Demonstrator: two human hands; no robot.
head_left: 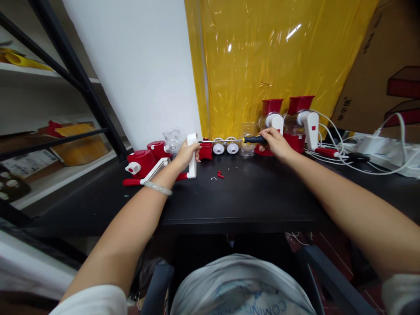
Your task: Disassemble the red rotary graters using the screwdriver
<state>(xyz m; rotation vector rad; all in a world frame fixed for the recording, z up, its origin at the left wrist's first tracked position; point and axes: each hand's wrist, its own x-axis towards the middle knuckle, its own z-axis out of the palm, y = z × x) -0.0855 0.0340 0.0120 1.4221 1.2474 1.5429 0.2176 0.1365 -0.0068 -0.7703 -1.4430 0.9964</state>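
My left hand grips a white crank handle with a red knob, held upright over the black table. In my right hand is a screwdriver with a black and yellow handle. Its long shaft points left, and the tip meets the top part of the crank by my left fingers; the exact contact is too small to make out. Below the shaft lie a small red plastic piece and several tiny screws. Two white round parts stand behind, beside a red part.
At left, red housings stand by another white crank and a clear hopper. Two red-and-white rotary graters stand at right, near a clear cup. White cables tangle at far right. A black rack borders the left.
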